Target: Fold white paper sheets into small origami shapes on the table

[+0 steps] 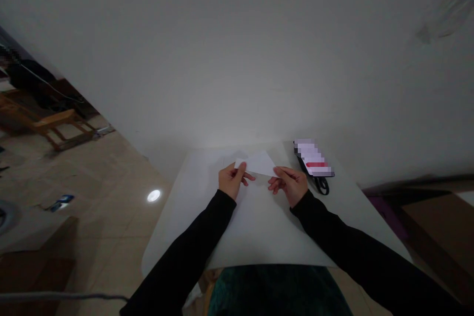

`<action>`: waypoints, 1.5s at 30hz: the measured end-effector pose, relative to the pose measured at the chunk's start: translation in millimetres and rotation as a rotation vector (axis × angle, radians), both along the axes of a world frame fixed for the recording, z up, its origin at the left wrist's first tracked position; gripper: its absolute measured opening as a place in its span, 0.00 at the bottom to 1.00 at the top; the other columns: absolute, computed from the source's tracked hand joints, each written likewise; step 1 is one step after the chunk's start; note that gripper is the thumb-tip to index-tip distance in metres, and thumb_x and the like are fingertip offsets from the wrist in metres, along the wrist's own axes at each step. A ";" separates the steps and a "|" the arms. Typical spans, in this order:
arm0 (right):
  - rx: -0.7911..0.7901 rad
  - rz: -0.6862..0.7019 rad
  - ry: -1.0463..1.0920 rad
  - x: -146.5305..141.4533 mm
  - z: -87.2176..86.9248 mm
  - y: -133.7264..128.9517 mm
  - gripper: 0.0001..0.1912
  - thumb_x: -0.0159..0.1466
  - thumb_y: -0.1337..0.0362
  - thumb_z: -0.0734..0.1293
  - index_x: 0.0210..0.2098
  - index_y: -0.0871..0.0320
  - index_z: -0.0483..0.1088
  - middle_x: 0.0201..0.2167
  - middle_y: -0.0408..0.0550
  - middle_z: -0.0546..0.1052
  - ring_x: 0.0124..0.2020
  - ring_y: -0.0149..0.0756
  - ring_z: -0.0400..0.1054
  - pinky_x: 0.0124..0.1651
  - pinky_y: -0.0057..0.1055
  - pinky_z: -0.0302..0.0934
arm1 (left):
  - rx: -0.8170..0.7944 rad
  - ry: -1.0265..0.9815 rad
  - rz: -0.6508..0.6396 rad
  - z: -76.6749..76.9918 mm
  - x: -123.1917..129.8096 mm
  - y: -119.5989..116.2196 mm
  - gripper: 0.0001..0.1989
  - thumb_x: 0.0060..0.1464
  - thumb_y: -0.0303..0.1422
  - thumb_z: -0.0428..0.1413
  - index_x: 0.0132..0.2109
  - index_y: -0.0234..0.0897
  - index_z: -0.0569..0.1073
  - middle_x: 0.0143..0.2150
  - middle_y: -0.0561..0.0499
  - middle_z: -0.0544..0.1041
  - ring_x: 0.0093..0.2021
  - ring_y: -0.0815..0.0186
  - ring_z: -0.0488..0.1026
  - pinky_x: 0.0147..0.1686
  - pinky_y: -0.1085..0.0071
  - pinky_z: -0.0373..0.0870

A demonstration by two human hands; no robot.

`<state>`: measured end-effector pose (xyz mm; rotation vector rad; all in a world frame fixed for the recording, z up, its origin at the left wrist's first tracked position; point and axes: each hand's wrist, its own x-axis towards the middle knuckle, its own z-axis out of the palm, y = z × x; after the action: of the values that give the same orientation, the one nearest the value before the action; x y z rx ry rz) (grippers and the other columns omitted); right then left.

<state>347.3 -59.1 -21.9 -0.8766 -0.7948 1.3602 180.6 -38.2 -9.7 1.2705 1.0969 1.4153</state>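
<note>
One wooden chair point(57, 118) stands far to the left of the left hand point(230, 181), and a person in dark clothes point(31, 78) is by it. Nearer to that hand, but down past the side of the table point(266, 242), is the shiny floor point(122, 182).

The left hand pinches the left end of a white paper point(259, 163). Its thumb is on top and some of its fingers poke out below. The paper is in front of the body, over the table, right between the two hands. Its long way goes across, from one hand to the other, and the right end tips a bit closer to the body.

The right hand point(294, 186) pinches the right end with its thumb, and its other fingers curl under. Each hand has its own end, so it looks like neither is nearer to the paper.

Just past the right hand, on its right side, is a phone point(310, 157). A black loop point(323, 186) is by the phone's near end. Far to the right of that hand is a brown box point(437, 217).
</note>
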 end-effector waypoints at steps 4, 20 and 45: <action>-0.021 0.047 0.017 1.5 1.8 -0.5 0.14 0.48 0.59 0.72 0.29 0.64 0.72 0.16 0.49 0.75 0.13 0.34 0.67 0.11 0.24 0.58 | 0.041 0.040 0.106 1.5 -3.6 1.8 0.21 0.46 0.42 0.59 0.41 0.27 0.75 0.18 0.51 0.74 0.17 0.68 0.71 0.14 0.76 0.62; -0.136 0.018 0.080 2.2 3.6 1.0 0.10 0.47 0.63 0.72 0.25 0.63 0.71 0.15 0.47 0.74 0.13 0.30 0.66 0.11 0.22 0.57 | 0.106 0.084 0.170 2.9 -8.4 3.6 0.14 0.40 0.39 0.62 0.32 0.33 0.78 0.27 0.49 0.79 0.22 0.68 0.74 0.26 0.69 0.75; 0.193 -0.030 -0.273 10.7 -1.3 10.9 0.18 0.54 0.52 0.68 0.32 0.63 0.71 0.19 0.50 0.77 0.17 0.37 0.71 0.17 0.29 0.67 | -0.147 0.107 -0.321 -8.0 -17.5 14.1 0.19 0.45 0.43 0.58 0.37 0.29 0.71 0.25 0.47 0.76 0.25 0.65 0.76 0.26 0.73 0.73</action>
<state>358.0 -48.2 -23.2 -0.9283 -1.0990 1.1289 163.2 -24.1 -17.7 1.3589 0.9952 1.0195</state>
